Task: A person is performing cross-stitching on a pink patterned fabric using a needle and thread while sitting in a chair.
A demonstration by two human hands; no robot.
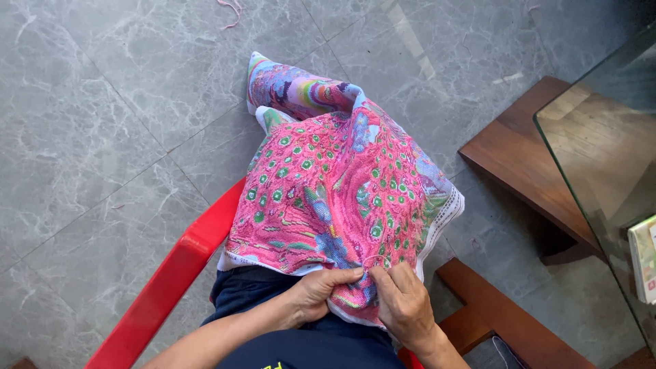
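A large cross-stitch cloth, mostly pink with green spots and blue and purple patches, lies draped over my lap and hangs toward the floor. My left hand grips a bunched fold at the cloth's near edge. My right hand rests right beside it, fingers pinched together on the same edge of the cloth; a thin thread loops above the fingertips. A needle is too small to make out.
I sit in a red plastic chair whose arm runs along my left. A glass-topped table with a brown wooden base stands to the right. Grey marble floor tiles lie around, with a scrap of pink thread at the top.
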